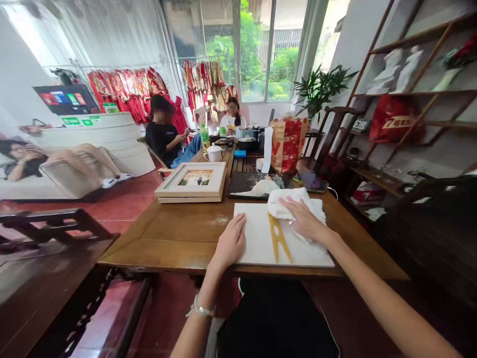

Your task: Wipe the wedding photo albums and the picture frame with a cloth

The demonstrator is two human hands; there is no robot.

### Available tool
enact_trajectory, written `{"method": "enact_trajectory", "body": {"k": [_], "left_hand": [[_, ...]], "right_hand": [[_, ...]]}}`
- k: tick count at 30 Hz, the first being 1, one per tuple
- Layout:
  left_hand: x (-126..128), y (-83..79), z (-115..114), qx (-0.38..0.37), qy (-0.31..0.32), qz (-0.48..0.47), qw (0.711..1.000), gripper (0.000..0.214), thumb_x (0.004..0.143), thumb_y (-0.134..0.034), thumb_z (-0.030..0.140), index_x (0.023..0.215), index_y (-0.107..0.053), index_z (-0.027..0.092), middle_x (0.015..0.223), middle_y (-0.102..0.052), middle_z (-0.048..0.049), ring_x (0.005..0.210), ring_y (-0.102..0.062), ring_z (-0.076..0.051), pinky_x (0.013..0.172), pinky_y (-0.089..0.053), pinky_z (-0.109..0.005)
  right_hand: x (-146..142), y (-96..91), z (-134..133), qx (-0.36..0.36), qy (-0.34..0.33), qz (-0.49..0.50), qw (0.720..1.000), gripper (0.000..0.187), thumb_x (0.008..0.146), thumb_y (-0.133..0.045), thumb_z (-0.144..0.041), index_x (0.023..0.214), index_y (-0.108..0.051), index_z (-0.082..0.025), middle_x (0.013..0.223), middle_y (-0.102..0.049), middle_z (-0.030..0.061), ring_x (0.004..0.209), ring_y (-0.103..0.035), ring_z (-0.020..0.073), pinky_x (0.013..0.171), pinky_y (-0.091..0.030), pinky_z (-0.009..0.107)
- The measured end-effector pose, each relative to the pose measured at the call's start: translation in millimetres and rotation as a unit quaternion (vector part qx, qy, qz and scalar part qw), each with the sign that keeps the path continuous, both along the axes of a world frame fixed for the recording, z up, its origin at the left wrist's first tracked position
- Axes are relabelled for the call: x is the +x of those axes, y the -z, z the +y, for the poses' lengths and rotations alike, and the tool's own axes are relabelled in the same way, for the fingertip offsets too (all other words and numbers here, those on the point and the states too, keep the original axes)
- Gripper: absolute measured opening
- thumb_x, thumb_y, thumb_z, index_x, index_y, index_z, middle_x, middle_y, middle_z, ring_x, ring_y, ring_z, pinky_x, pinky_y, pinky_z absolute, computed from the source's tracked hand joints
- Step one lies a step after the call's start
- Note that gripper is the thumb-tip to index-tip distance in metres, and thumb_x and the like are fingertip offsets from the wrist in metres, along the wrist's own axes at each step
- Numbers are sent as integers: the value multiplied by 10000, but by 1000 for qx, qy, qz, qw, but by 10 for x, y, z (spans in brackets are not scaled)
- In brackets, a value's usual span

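A white board (257, 248) lies at the table's front edge. On it rests a yellow letter A (276, 237), its top touching or close to a bunched white cloth (298, 196). My right hand (307, 222) lies over the cloth with fingers stretched and spread, pressing it to the board's upper right; a ring shows on one finger. The cloth's rear part reaches past the board's far edge. My left hand (231, 241) rests along the board's left edge, fingers extended and close together, the fingertips on its surface. A bracelet circles my left wrist.
Beyond the board are a framed picture (192, 181), a black tray (238, 184) with a white shape, a white lidded cup (213, 153) and a red paper bag (288, 144). A phone-like object (315, 181) lies at right. Two people sit behind the table; another reclines at left.
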State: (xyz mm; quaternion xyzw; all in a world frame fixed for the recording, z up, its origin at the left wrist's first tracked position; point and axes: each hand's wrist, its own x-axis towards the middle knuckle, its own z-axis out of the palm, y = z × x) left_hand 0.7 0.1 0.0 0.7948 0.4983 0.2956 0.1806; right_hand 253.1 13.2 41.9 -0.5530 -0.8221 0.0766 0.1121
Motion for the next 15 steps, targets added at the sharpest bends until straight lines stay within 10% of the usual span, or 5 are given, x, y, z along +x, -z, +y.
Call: {"method": "enact_trajectory", "body": {"k": [15], "left_hand": [[31,-44,-21,-15,-6,4,1000,445,883,-315,137,1298,-475,116,1430,-425,-105,1349,-353,-192,1139,-278,-389]], "right_hand": [[112,-158,-1340,-83,-90,58,991,603,866,-457,-291,1439,-272,-307,1509,-258,-7,1385,-178,262,1122,-150,523]]}}
